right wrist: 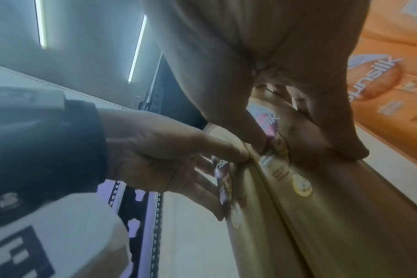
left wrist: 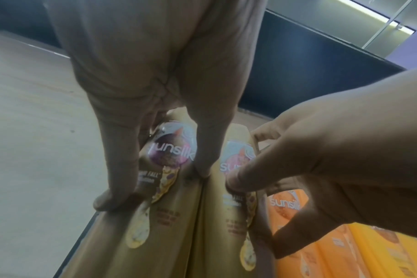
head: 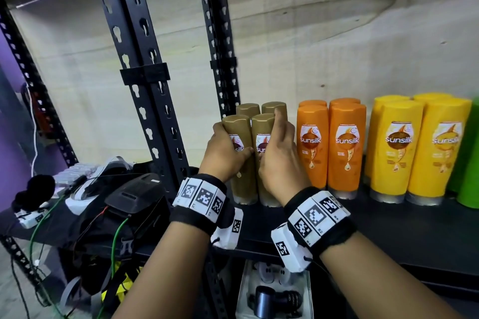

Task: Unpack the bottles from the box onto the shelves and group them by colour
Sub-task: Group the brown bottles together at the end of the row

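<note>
Four brown bottles stand in a tight block at the left end of the black shelf (head: 375, 225). My left hand (head: 228, 147) grips the front left brown bottle (head: 238, 127), thumb across its label. My right hand (head: 276, 145) grips the front right brown bottle (head: 263, 124), one finger reaching up between the bottles. Both bottles stand upright with their bases on the shelf. The left wrist view shows my left hand (left wrist: 155, 186) straddling the left bottle (left wrist: 169, 225). In the right wrist view my right hand (right wrist: 307, 150) pinches the right bottle (right wrist: 321, 206).
Right of the brown block stand orange bottles (head: 346, 147), then yellow bottles (head: 394, 147), then a green bottle (head: 469, 163) at the frame edge. Black rack uprights (head: 145, 72) rise just to the left. Devices and cables (head: 124, 202) crowd the neighbouring shelf. A white tray (head: 243, 292) lies below.
</note>
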The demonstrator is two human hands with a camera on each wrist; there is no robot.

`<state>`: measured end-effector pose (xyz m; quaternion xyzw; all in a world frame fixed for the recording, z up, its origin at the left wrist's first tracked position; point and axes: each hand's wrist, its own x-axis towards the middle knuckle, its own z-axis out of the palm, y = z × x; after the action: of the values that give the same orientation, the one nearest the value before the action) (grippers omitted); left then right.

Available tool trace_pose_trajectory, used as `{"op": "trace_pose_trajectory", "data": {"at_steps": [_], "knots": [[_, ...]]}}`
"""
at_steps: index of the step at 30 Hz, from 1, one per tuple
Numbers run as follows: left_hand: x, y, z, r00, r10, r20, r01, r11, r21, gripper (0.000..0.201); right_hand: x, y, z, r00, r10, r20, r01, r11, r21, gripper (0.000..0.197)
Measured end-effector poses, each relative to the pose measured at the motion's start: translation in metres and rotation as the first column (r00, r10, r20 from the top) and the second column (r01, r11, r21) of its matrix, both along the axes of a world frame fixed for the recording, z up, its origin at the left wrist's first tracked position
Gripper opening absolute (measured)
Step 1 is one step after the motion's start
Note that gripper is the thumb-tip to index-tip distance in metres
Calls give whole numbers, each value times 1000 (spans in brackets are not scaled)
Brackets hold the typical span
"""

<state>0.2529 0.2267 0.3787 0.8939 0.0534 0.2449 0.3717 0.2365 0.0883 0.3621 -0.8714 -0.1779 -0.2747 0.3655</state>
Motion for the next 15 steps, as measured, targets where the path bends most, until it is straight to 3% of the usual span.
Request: {"op": "trace_pose_trajectory", "data": {"at_steps": [15], "knots": [[41,-9,5,997,12,-75,-20,994,-108,75,41,3,4,986,45,-162,-35,997,63,106]]}}
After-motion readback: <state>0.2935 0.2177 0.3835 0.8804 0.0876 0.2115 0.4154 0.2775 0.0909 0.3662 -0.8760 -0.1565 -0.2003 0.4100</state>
